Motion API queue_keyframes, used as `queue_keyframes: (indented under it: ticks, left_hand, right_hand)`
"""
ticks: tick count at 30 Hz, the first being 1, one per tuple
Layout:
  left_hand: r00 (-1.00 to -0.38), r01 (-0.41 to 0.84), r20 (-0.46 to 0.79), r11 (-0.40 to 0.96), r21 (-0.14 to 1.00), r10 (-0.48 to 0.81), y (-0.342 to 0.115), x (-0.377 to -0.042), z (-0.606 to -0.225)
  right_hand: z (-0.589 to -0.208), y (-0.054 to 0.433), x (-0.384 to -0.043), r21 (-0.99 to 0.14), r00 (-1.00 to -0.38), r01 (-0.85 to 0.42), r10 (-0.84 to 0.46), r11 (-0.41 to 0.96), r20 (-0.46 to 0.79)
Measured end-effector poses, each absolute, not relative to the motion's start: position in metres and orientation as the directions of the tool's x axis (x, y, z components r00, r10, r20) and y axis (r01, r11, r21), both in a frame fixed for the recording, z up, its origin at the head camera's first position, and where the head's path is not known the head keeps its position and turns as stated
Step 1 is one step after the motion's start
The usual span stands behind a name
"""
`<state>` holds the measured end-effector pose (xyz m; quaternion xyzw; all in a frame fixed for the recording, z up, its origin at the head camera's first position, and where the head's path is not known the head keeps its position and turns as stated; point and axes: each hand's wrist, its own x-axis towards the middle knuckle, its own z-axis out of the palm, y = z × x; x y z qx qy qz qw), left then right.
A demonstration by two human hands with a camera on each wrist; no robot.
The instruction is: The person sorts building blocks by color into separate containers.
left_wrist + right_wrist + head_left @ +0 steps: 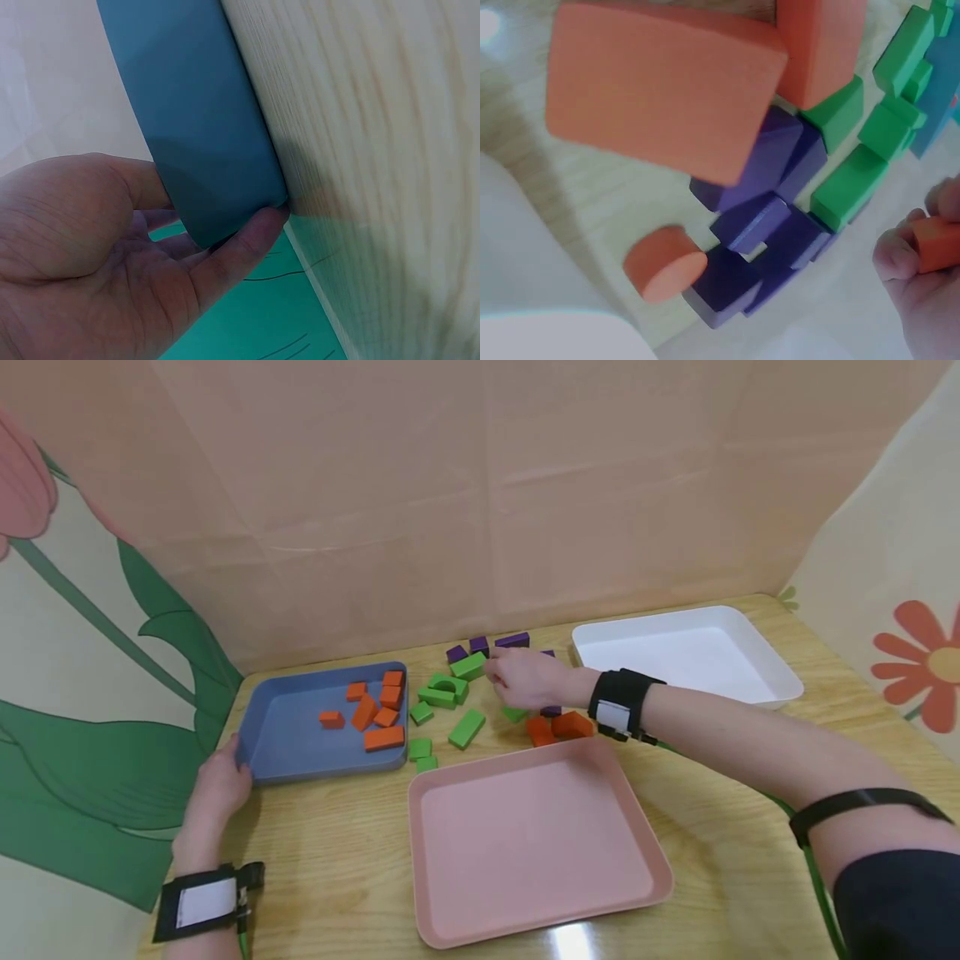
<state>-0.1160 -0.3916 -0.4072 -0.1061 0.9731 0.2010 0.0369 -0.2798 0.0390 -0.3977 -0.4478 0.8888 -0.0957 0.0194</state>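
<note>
My left hand (223,777) grips the near left corner of a blue tray (281,727). In the left wrist view its thumb and fingers lie around the end of the tray wall (202,127). Several orange blocks (384,738) lie in that tray, mostly toward its right side. My right hand (534,679) is above the loose blocks in the middle; the right wrist view shows it pinching an orange block (939,244). Green blocks (467,729) are to its left, purple blocks (512,641) behind it, and a large orange block (664,90) lies below its wrist.
A pink tray (525,843) sits at the front, just before the loose blocks. At the back right stands a white tray (660,652). An orange cylinder (664,262) lies beside the purple blocks. A draped backdrop (450,510) rises behind the table.
</note>
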Motion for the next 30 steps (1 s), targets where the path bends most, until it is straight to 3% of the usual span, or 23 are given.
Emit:
queue_keyframes:
  ticks: [4, 9, 21, 26, 30]
  left_hand:
    - [-0.976, -0.215, -0.116, 0.901, 0.378, -0.185, -0.393, -0.116, -0.407]
    - [-0.976, -0.219, -0.103, 0.895, 0.388, -0.194, -0.391, -0.116, -0.407]
    - [-0.979, -0.2, -0.104, 0.902, 0.382, -0.173, -0.391, -0.116, -0.406]
    - [-0.98, -0.196, -0.096, 0.903, 0.381, -0.172, -0.392, -0.117, -0.405]
    - [-0.979, -0.203, -0.099, 0.9, 0.386, -0.178, -0.392, -0.116, -0.404]
  right_hand:
    - [-0.39, 0.036, -0.279, -0.2, -0.591, -0.798, -0.802, 0.568, 0.083]
    - [-0.383, 0.023, -0.264, -0.168, -0.592, -0.797, -0.806, 0.579, 0.03]
    - [-0.375, -0.039, -0.226, -0.044, -0.423, -0.904, -0.905, 0.425, -0.04]
    - [-0.371, -0.073, -0.215, -0.018, -0.376, -0.925, -0.924, 0.378, -0.075]
    - [-0.372, -0.101, -0.21, 0.013, -0.374, -0.927, -0.921, 0.375, -0.111]
